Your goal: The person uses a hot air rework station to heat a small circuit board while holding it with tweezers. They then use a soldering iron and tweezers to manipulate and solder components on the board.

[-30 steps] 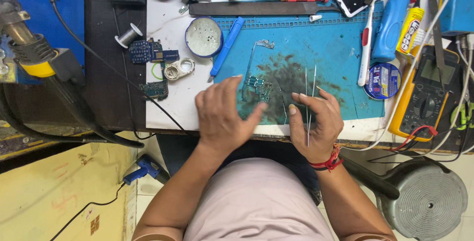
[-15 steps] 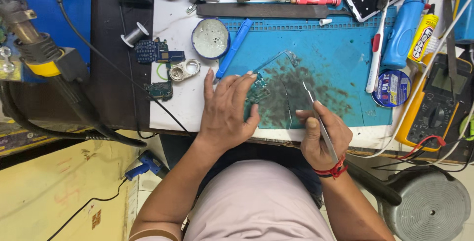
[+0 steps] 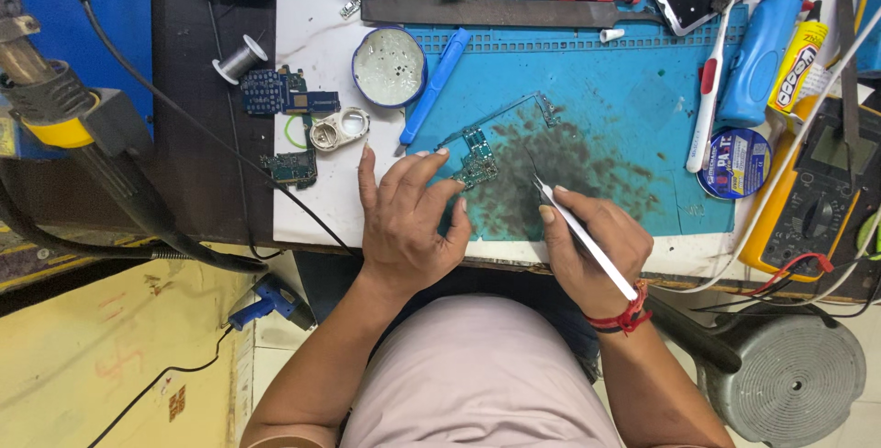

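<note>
Pinning the small green circuit board [image 3: 477, 165] flat on the blue work mat [image 3: 642, 108], left hand [image 3: 408, 223] has fingers spread, tips on the board's near edge. Right hand [image 3: 592, 246] pinches tweezers [image 3: 574, 223] pen-style, tip just right of the board. I'd keep the wrist planted on the bench edge and use light pressure, so the board won't skate.

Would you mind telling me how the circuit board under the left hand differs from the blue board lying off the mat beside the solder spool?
The circuit board lies on the blue mat, pinned by the left hand; the blue board sits untouched on the white surface. The first is greenish and narrow with a thin frame attached; the second is darker blue and blockier. The right hand holds tweezers near the first only. Both are bare, caseless boards.
</note>
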